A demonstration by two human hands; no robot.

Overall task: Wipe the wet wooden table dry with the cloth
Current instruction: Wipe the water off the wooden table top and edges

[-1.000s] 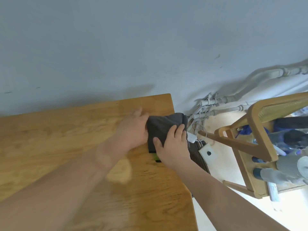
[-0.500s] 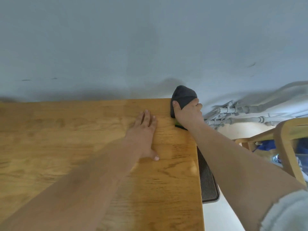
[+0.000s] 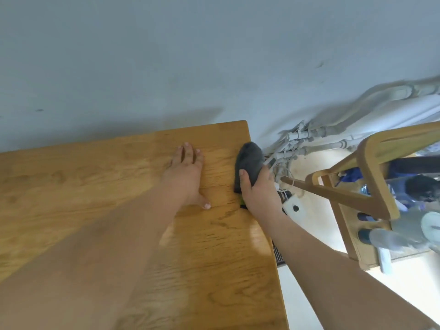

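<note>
The wooden table (image 3: pixel 95 186) fills the lower left, with its far right corner against the wall. My right hand (image 3: pixel 258 189) grips a bunched dark grey cloth (image 3: pixel 250 160) at the table's right edge, near that corner; a bit of green shows under the hand. My left hand (image 3: pixel 188 177) lies flat on the tabletop to the left of the cloth, fingers together and thumb out, holding nothing. A glossy patch (image 3: pixel 258 241) shines on the wood by the right edge below my right hand.
A grey-blue wall (image 3: pixel 214 55) stands behind the table. White pipes and cables (image 3: pixel 309 139) run along its base at right. A wooden chair (image 3: pixel 371 186) with bottles and dark items stands right of the table. A dark grille (image 3: pixel 278 253) sits below the table edge.
My right hand slid the cloth back from the far corner along the right edge toward me. My left hand stays flat on the table. The view shifted.
</note>
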